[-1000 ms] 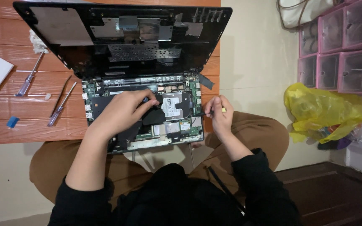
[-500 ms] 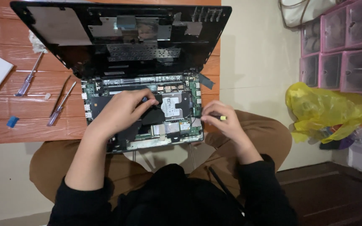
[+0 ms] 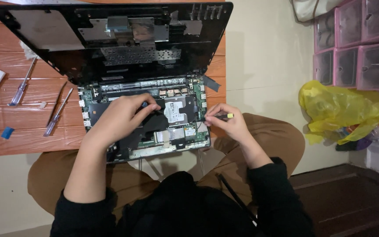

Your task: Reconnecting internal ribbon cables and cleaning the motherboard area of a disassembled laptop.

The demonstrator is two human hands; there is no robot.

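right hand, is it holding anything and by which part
The right hand pinches a slim dark tool with a yellow end around its middle, tip toward the opened laptop.
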